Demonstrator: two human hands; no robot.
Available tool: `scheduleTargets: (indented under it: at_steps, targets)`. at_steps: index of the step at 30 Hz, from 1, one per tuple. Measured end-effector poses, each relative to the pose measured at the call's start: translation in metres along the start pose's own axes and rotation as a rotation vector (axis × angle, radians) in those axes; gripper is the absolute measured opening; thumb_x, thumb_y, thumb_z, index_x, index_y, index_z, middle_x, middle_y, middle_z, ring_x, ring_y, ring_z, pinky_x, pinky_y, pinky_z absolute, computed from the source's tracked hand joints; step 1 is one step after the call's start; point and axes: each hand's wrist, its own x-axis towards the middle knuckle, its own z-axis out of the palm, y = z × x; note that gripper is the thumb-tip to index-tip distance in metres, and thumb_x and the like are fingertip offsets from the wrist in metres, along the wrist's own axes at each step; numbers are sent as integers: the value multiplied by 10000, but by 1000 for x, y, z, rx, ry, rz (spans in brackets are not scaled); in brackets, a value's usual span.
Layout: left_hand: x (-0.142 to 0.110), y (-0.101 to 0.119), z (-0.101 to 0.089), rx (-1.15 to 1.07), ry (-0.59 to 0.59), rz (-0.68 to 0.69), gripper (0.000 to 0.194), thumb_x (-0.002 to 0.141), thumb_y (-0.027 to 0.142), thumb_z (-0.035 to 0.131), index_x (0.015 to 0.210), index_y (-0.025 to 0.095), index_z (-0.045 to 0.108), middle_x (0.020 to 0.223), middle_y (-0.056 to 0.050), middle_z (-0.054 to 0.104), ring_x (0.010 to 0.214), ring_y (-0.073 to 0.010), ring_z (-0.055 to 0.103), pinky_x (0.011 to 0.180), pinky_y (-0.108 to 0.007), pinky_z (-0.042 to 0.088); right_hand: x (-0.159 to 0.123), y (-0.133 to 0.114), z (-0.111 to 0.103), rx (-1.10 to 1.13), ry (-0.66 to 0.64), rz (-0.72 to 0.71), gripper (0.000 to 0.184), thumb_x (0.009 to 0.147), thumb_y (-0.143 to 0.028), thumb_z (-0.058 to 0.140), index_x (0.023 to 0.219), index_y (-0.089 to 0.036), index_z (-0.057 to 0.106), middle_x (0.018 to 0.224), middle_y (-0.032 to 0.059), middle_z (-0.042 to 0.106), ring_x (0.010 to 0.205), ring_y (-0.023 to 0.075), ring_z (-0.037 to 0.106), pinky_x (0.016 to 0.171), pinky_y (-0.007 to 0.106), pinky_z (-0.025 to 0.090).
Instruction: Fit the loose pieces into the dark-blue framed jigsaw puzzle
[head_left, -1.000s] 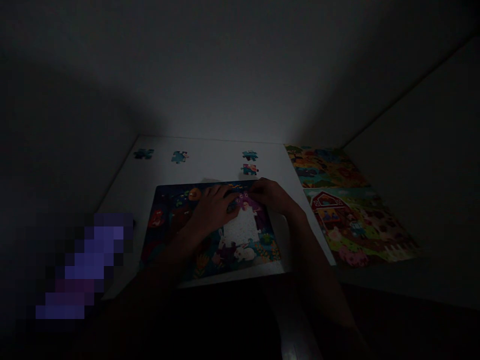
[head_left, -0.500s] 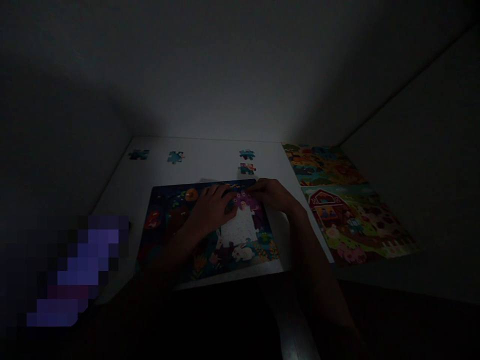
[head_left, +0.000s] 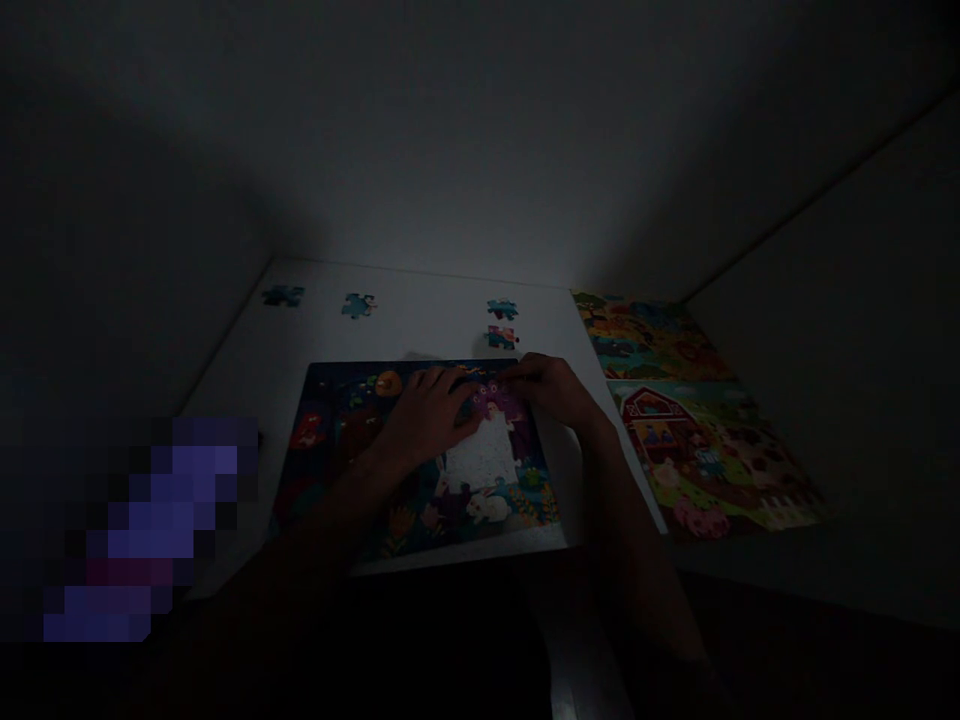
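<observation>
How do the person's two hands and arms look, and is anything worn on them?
Both the left hand and the right hand are bare: no gloves, and no rings can be made out in the dim light. The forearms show no sleeves or watch as far as they can be seen; nearer the camera they fade into darkness, so anything worn higher up cannot be told.

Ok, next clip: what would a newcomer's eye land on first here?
Probably the two hands, left hand and right hand, pressed side by side on the dark jigsaw puzzle mid-table, beside its white unfilled gap. Next, the bright farm puzzle to the right, and four loose pieces along the far edge.
</observation>
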Motion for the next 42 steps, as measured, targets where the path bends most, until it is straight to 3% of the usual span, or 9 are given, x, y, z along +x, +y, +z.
scheduleTargets:
  at_steps: [5, 15, 21, 25, 30, 42]
  targets:
    - [0, -1, 2, 40, -3, 4, 364, 967, 414, 500, 1250, 225, 628, 1326, -85, 595, 1168, -292, 529, 979, -457, 421, 3, 2, 7, -4, -70, -28, 247, 786, -129, 619, 928, -225, 797, 948, 32, 759, 860, 175, 687, 833, 297, 524]
    - [0, 0, 1, 37, 0, 3, 347, 964, 421, 521, 1225, 230, 646, 1305, -72, 609, 1156, -287, 532, 954, -440, 430, 1, 0, 3, 73, -72, 21, 220, 748, -146, 642, 895, -212, 792, 957, 38, 760, 871, 185, 685, 850, 320, 522]
    - [0, -1, 2, -6, -7, -25, 337, 957, 430, 529, 1194, 233, 667, 1328, -73, 599, 1171, -293, 527, 968, -459, 423, 0, 6, 1, 177, -93, 68, 205, 745, -223, 658, 920, -199, 761, 941, 37, 740, 847, 183, 651, 779, 306, 511]
    - [0, -1, 3, -34, 0, -50, 336, 944, 430, 552, 1186, 231, 672, 1340, -75, 590, 1184, -300, 520, 975, -466, 418, 0, 6, 3, 177, -111, 65, 231, 752, -277, 674, 964, -186, 685, 848, 19, 673, 732, 149, 575, 671, 273, 456]
    - [0, -2, 4, -48, 10, -65, 324, 940, 429, 562, 1194, 257, 665, 1334, -59, 594, 1184, -293, 518, 980, -462, 419, 0, 3, 4, 132, -92, 82, 208, 760, -358, 675, 840, -183, 595, 736, -24, 559, 648, 119, 466, 604, 249, 375]
    - [0, -6, 2, -119, -26, -52, 303, 946, 403, 553, 1197, 255, 637, 1342, -60, 580, 1212, -275, 511, 999, -462, 428, 3, 6, 1, 95, -48, 112, 264, 703, -403, 729, 801, -194, 599, 743, -9, 596, 662, 145, 510, 604, 267, 388]
